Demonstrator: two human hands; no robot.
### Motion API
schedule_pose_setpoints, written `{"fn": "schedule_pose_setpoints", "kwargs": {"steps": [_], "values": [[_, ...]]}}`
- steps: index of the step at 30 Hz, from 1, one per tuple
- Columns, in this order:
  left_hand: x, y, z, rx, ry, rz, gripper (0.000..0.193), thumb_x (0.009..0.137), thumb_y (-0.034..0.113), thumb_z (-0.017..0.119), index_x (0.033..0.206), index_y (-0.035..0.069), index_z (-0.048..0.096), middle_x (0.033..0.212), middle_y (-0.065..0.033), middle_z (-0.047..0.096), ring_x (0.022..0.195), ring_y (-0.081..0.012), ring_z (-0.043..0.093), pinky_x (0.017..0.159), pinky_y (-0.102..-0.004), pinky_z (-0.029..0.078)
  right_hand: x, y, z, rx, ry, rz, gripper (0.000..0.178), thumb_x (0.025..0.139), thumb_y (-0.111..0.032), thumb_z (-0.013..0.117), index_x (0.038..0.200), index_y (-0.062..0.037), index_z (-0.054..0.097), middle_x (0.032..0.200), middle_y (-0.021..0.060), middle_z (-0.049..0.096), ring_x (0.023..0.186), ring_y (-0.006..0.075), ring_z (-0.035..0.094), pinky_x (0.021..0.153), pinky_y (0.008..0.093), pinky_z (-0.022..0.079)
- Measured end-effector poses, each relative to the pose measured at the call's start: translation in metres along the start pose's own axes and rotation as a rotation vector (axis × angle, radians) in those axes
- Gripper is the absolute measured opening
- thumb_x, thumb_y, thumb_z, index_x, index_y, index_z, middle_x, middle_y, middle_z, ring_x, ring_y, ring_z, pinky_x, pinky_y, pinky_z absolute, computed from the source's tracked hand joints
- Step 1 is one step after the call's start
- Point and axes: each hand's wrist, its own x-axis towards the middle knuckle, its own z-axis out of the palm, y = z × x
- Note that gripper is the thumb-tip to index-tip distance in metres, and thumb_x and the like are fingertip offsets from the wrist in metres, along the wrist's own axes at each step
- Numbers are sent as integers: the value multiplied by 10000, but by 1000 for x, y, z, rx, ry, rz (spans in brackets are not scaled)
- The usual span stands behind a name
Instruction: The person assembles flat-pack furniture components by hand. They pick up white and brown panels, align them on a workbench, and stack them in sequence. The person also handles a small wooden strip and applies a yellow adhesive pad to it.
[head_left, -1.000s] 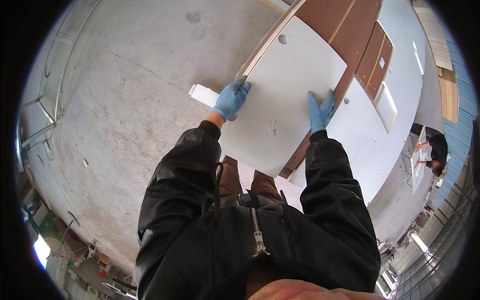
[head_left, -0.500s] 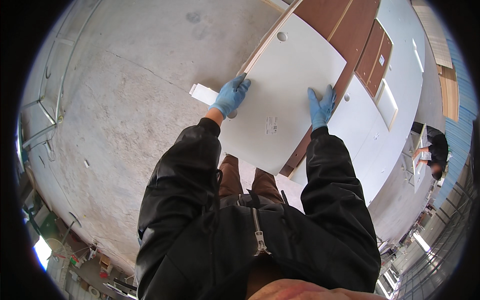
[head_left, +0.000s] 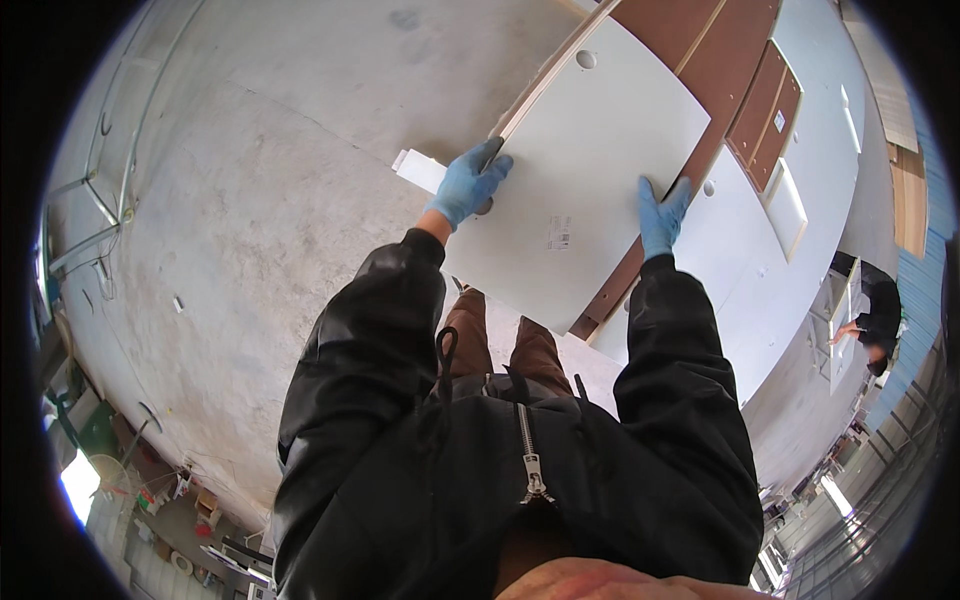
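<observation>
White panel [head_left: 590, 150] lies between left grip [head_left: 470, 187], clamped on it, and splayed right grip [head_left: 661, 222]

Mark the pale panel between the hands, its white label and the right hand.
Pale panel [head_left: 585, 155], head view: bare face, near the middle.
White label [head_left: 559, 233], head view: printed middle.
Right hand [head_left: 661, 220], head view: gloved middle.

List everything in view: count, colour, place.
Panel with round hole: one, white, upper centre
Label: one, white, on that panel
Brown boards: count unclear, brown, upper right
White boards: count unclear, white, right
Short bar: one, white, left of panel
Tube frame: one, grey, far left
Floor: one, grey, left
Co-worker: one, black clothing, far right
Background clutter: count unclear, mixed, lower left
Sleeves: two, black, lower centre
Left hand: one, blue-gloved, panel's left edge
Right hand: one, blue-gloved, panel's right edge
</observation>
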Motion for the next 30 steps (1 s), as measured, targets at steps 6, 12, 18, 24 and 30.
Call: {"fn": "schedule_pose_setpoints", "kwargs": {"steps": [6, 12, 18, 24, 30], "values": [[-21, -7, -3, -159, -10, -54, 496, 972, 220, 625, 1432, 54, 538, 836, -14, 594, 620, -107, 525, 609, -275, 479, -34, 21, 7, -62, 28, -99, 873, 886, -417, 689, 1524, 32, 298, 1583, 239, 316, 1484, 363, 257, 1220, 467, 191], [-20, -2, -4, -64, -2, -50, 475, 975, 214, 619, 1425, 75, 553, 819, -24, 603, 636, -107, 550, 637, -284, 494, -37, 24, 26, -178, 119, -145, 759, 924, -363, 632, 1501, 36, 343, 1573, 227, 346, 1475, 375, 271, 1219, 472, 182], [-24, -38, -22, -56, 43, 69, 406, 1000, 296, 599, 1325, 56, 636, 1148, -101, 715, 1093, -191, 625, 976, -302, 459, -34, 16, 13, -119, 42, -88, 780, 911, -426, 632, 1482, 31, 361, 1555, 247, 360, 1456, 392, 297, 1202, 477, 225], [-111, -115, -67, -333, 209, -49, 509, 1040, 402, 522, 1400, 45, 563, 1396, -75, 602, 1277, -214, 555, 1056, -351, 424, -62, 7, 2, -249, 21, -118, 811, 897, -511, 630, 1474, -4, 370, 1531, 274, 354, 1443, 443, 287, 1172, 523, 258], [-183, -142, -35, -548, 144, -130, 591, 1025, 439, 543, 1469, 53, 482, 1471, -64, 528, 1354, -204, 477, 1100, -374, 388, -83, 9, 10, -234, -54, -132, 852, 922, -584, 568, 1517, -36, 302, 1584, 277, 252, 1472, 464, 198, 1198, 547, 187]]}}
